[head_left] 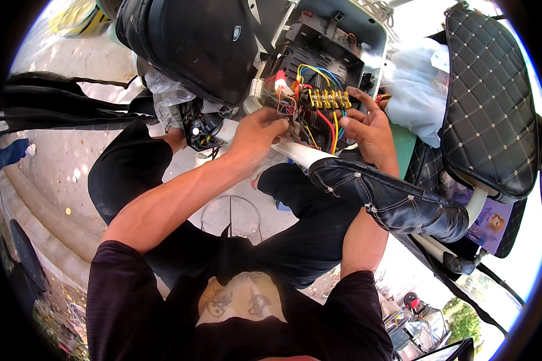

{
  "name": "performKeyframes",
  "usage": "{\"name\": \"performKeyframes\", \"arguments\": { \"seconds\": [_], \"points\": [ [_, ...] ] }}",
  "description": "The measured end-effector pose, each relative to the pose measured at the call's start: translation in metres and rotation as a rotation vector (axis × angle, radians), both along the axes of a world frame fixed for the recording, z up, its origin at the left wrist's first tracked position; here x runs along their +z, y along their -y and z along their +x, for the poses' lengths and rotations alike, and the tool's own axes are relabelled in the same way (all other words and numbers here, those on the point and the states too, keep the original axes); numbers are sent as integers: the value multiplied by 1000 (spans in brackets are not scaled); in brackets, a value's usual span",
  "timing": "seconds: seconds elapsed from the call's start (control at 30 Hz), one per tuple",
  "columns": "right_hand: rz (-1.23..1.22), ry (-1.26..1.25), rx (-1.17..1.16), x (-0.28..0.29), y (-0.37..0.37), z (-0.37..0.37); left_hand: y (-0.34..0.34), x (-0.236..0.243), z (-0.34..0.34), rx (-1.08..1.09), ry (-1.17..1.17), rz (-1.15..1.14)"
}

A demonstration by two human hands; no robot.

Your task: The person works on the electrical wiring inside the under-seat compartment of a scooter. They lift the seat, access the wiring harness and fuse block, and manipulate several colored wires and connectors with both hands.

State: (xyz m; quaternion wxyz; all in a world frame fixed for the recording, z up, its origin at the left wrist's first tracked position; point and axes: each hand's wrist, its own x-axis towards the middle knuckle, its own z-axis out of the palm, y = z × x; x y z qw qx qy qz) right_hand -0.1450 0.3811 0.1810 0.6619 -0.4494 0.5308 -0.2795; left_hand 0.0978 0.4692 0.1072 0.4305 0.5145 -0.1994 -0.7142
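A brass terminal block (328, 99) with a row of screws sits across the open compartment. Red, yellow and blue wires (335, 129) run from it. My right hand (372, 129) is at the block's right end, index finger along the end and thumb lower, gripping it. My left hand (256, 135) is closed in a pinch beside a bundle of thin wires (287, 107); what lies between its fingertips is hidden. Just above that bundle is a red and white connector (280, 79).
A white frame tube (304, 154) with a quilted black cover (391, 195) crosses below my right hand. The black seat (190, 45) is at upper left, a quilted backrest (491, 96) at right. A pale plastic bag (418, 87) hangs beside the compartment (376, 45).
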Motion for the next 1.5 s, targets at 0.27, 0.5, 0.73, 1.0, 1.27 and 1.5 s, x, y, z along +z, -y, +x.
{"name": "performKeyframes", "arguments": {
  "seconds": [0.27, 0.5, 0.73, 1.0, 1.27, 1.5],
  "points": [
    [-3, 25, -11, -4, 0, 1, -4, -5, 2, 26, -32, 3],
    [-1, 25, -6, -3, 0, 1, -3, -4, 2, 39, -132, 44],
    [2, 29, 2, -3, 0, 1, 0, 11, 2, -39, -24, -5],
    [0, 25, 30, -6, 2, -6, -13, -10, 6, 12, -35, 69],
    [-7, -8, -16, -1, -1, 3, -17, -9, 1, 53, -76, 127],
    [-13, -9, -2, -3, 0, 2, -14, -9, 5, -4, -127, 163]
  ]
}}
